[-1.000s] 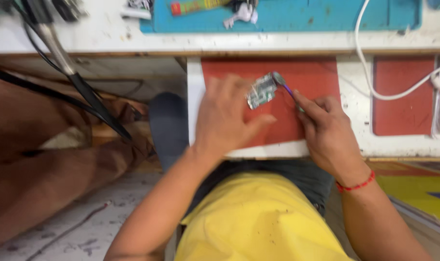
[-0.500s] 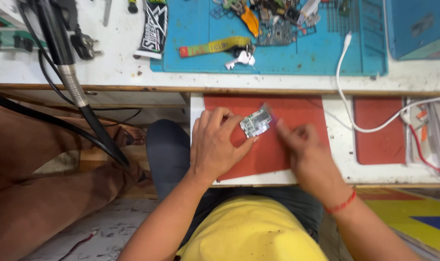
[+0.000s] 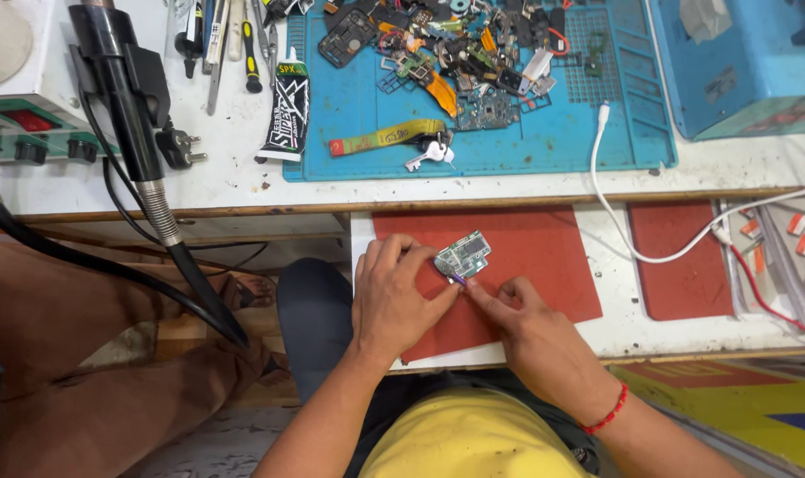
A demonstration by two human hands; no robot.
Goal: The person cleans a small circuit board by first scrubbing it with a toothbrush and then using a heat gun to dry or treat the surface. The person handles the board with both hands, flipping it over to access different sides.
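A small green circuit board [image 3: 463,255] lies on a red mat [image 3: 535,257] on a pull-out shelf. My left hand [image 3: 395,296] rests on the mat with its fingertips pinching the board's left edge. My right hand [image 3: 522,323] holds a thin purple-tipped tool [image 3: 456,279] and presses its tip against the board's lower edge. A red thread band circles my right wrist.
On the bench above lies a blue work mat [image 3: 544,133] with several phone parts, a yellow strap and keys [image 3: 431,152]. A hot-air gun with black hose [image 3: 132,133] stands left, beside a black glue tube [image 3: 287,111]. A white cable [image 3: 632,239] crosses right; a second red mat [image 3: 685,257] lies there.
The camera view has tilted up, showing more of the bench. My right hand has shifted from the board's right side to below it, the tool tip now at the lower edge.
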